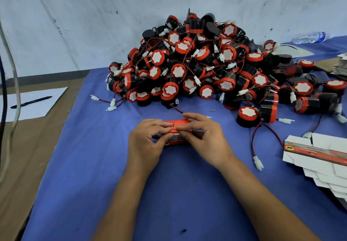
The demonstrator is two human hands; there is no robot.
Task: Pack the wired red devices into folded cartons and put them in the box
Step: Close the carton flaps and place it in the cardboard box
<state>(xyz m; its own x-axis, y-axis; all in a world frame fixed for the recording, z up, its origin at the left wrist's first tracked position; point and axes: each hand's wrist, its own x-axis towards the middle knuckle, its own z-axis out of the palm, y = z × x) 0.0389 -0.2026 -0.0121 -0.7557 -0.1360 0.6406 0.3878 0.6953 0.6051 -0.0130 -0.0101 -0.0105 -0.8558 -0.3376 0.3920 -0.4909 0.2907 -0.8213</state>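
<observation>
Folding red carton near-centre on blue cloth | left hand, right hand pinch its flaps, fingers curled | risk: uneven squeeze creases carton | device pile far

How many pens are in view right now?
1. The pen lies on the white sheet of paper at the left, off the blue cloth; others may be hidden.

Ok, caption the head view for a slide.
Both hands grip a red carton before a device pile on blue cloth.
</observation>
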